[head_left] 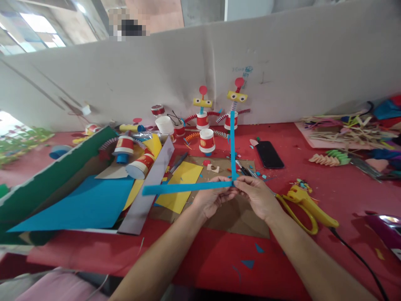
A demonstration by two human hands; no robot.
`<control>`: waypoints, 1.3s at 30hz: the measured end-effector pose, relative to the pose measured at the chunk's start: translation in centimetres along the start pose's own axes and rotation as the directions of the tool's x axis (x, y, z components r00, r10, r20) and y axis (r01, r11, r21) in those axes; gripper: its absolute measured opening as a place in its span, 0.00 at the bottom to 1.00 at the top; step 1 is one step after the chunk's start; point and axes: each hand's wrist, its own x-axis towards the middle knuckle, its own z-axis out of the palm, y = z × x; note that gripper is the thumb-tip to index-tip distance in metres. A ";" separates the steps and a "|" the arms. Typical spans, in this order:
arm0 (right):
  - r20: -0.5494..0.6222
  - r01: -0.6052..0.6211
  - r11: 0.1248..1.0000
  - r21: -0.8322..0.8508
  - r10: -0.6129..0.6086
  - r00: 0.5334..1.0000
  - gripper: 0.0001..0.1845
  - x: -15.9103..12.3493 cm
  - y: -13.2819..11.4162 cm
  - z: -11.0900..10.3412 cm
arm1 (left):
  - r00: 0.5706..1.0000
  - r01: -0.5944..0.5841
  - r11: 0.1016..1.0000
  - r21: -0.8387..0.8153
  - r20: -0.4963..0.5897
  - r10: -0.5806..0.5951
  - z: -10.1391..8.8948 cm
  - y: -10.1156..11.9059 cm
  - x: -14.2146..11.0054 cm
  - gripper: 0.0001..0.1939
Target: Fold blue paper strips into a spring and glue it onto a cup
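Observation:
Two long blue paper strips meet at a right angle between my hands. One strip (188,187) runs out to the left, and the other strip (232,146) points away from me toward the back. My left hand (214,196) pinches the corner from the left side. Pressed against the same corner are the fingertips of my right hand (253,191). Whether the strips are glued there is hidden by the fingers. Below them lies a brown cardboard sheet (238,219) with yellow paper (184,184) on its left part.
Paper-cup robot figures (203,119) stand near the grey partition (156,75). At right are a phone (270,154), yellow scissors (308,221), a yellow glue gun (313,207) and folded paper strips (330,158). A green-sided box (62,171) holds blue paper (81,205) at left.

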 end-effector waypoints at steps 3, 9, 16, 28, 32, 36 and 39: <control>-0.020 0.023 0.999 -0.022 -0.024 1.000 0.12 -0.1 -0.1 0.3 | 1.000 -0.023 1.000 -0.008 -0.009 0.023 -0.1 -0.2 0.0 0.08; -0.028 0.156 0.968 -0.197 -0.165 0.986 0.11 -0.3 0.0 0.4 | 0.996 -0.092 0.995 0.046 -0.019 0.093 -0.1 -0.5 0.0 0.11; 0.065 0.349 0.805 -0.479 -0.364 0.929 0.08 -0.6 -0.4 0.3 | 0.977 -0.202 0.975 0.097 -0.052 0.208 0.3 -0.6 0.0 0.13; -0.113 0.139 0.959 -0.248 -0.171 0.979 0.14 -0.8 0.3 0.8 | 0.963 -0.258 0.966 -0.031 -0.087 0.255 0.8 -1.3 -0.2 0.13; -0.131 0.088 0.990 -0.111 -0.103 0.986 0.13 -0.4 0.5 0.6 | 0.973 -0.218 0.973 -0.077 -0.090 0.211 0.9 -1.2 -0.6 0.10; -0.130 0.097 0.988 -0.119 -0.112 0.985 0.12 -0.2 0.6 0.3 | 0.980 -0.185 0.979 -0.086 -0.084 0.178 0.9 -0.9 -0.7 0.09; -0.121 0.143 0.959 -0.246 -0.176 0.977 0.12 -0.3 0.5 0.1 | 0.991 -0.119 0.993 -0.018 -0.062 0.118 0.8 -0.6 -0.6 0.08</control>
